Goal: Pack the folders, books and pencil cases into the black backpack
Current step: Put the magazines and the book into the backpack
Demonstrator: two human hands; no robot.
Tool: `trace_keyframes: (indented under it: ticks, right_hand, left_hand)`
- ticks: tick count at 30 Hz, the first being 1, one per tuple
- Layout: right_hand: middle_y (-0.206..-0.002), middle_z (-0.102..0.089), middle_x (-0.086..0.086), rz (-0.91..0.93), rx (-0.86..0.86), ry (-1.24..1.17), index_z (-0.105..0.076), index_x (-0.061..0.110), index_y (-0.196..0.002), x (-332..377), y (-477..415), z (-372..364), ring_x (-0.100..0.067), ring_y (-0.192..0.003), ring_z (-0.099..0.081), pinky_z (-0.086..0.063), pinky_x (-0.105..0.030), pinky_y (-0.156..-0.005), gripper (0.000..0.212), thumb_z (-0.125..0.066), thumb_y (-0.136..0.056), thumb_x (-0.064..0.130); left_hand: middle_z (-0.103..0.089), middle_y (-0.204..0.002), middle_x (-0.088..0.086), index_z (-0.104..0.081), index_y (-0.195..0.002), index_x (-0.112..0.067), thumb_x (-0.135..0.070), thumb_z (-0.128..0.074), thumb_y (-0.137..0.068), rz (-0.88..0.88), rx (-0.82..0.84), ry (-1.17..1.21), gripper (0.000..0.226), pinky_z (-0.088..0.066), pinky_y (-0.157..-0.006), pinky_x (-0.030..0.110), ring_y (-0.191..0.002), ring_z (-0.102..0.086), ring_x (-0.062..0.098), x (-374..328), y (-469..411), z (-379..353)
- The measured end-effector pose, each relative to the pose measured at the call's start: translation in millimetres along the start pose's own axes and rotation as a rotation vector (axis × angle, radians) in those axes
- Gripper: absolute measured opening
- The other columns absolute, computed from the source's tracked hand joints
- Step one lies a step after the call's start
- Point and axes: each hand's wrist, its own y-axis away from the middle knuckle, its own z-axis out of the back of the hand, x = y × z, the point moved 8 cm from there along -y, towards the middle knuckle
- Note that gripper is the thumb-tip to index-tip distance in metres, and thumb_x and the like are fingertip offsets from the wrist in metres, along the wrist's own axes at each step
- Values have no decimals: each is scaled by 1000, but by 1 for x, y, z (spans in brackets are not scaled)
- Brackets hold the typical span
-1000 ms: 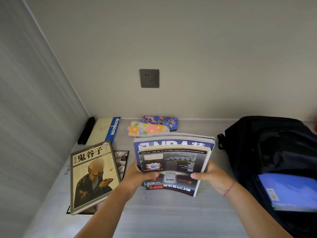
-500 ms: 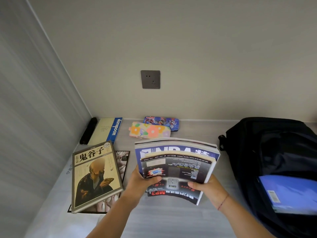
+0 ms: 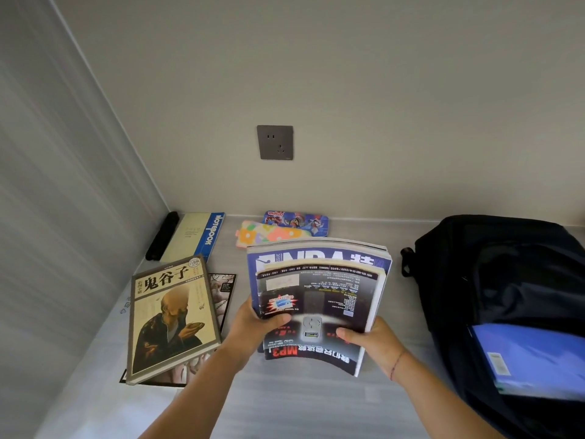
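Observation:
A stack of two magazines (image 3: 319,293) is lifted off the table, tilted up toward me. My left hand (image 3: 253,324) grips its lower left edge and my right hand (image 3: 370,340) grips its lower right edge. The black backpack (image 3: 493,280) lies open at the right with a blue folder (image 3: 531,359) inside. A tan hardcover book (image 3: 167,318) rests at the left on top of a dark magazine (image 3: 223,296). At the back lie a notebook (image 3: 196,236), a flowered pencil case (image 3: 266,234) and a cartoon pencil case (image 3: 297,218).
A black rod-like object (image 3: 161,236) lies in the back left corner beside the notebook. A wall socket (image 3: 274,142) sits on the back wall. A side wall closes the table (image 3: 300,407) on the left.
Both hands have raised the magazine stack higher and tilted it more upright, shifting it slightly right. Everything on the table stayed put.

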Motion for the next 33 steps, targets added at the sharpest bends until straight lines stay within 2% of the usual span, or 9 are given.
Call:
trace_keyframes:
  ticks: [2, 6, 9, 14, 17, 20, 23, 27, 33]
  right_hand:
    - [-81, -74, -1, 10, 4, 9, -70, 10, -92, 4, 3, 3, -14, -69, -67, -53, -21, -67, 25, -74, -73, -6]
    - [-85, -76, 15, 19, -16, 1, -67, 19, -102, 8, 19, 24, 2, -84, -70, -51, -12, -75, 28, -74, -78, 8]
    - [-84, -75, 14, -16, -53, -33, -66, 20, -99, 7, 36, 45, 5, -82, -69, -49, -13, -76, 21, -72, -81, 14]
    - [-103, -74, -3, -98, -125, -185, -61, 21, -111, 3, 76, 86, -15, -94, -70, -54, -23, -76, 30, -67, -84, 10]
    - [-109, -74, -6, -128, -163, -264, -60, 21, -116, -2, 106, 116, -21, -100, -70, -58, -30, -78, 33, -67, -84, 17]
    - [-113, -69, -21, -129, -263, -373, -61, 14, -118, -9, 138, 152, -40, -107, -64, -52, -50, -92, 35, -65, -84, 8]
    - [-116, -64, -31, -83, -342, -486, -59, 8, -119, -20, 172, 192, -44, -99, -63, -53, -54, -88, 39, -62, -81, 2]
    - [-96, -72, -27, -41, -438, -589, -61, 6, -113, -39, 204, 237, -38, -75, -71, -59, -43, -64, 39, -63, -74, 3]
    - [-98, -68, -30, -73, -533, -642, -58, 3, -116, -69, 236, 308, -39, -71, -69, -58, -48, -64, 45, -65, -72, 7]
  left_hand:
    - [-75, -96, 2, -59, -105, -23, -23, -85, -63, 4, -2, -21, 50, -57, -82, 41, -89, -71, 19, 0, -1, 0]
    - [-78, -91, 0, -64, -101, -24, -32, -89, -50, 14, 80, 29, 57, -57, -75, 35, -85, -74, 19, -2, -1, -17]
    - [-77, -94, 9, -69, -103, -18, -31, -88, -48, 70, 162, 108, 59, -57, -80, 39, -87, -73, 27, 1, 5, -48]
    - [-73, -92, 26, -67, -99, -9, -14, -85, -56, 204, 284, 214, 47, -58, -63, 44, -71, -71, 38, 1, 15, -109]
    - [-72, -90, 27, -66, -100, -7, -10, -82, -60, 246, 380, 217, 43, -59, -68, 48, -69, -70, 37, -3, 27, -150]
    - [-72, -95, 26, -65, -104, -7, -9, -80, -67, 260, 491, 181, 41, -58, -75, 48, -79, -69, 39, -9, 40, -195]
    - [-74, -96, 22, -66, -103, -10, -12, -78, -72, 235, 609, 116, 34, -59, -71, 41, -84, -71, 38, -20, 59, -250]
    - [-76, -93, 14, -69, -102, -12, -22, -78, -74, 183, 695, -36, 30, -59, -78, 39, -87, -73, 31, -34, 74, -311]
    - [-76, -94, 8, -70, -98, -8, -54, -64, -79, 27, 695, -387, 49, -55, -92, 42, -89, -72, 25, -45, 68, -388]
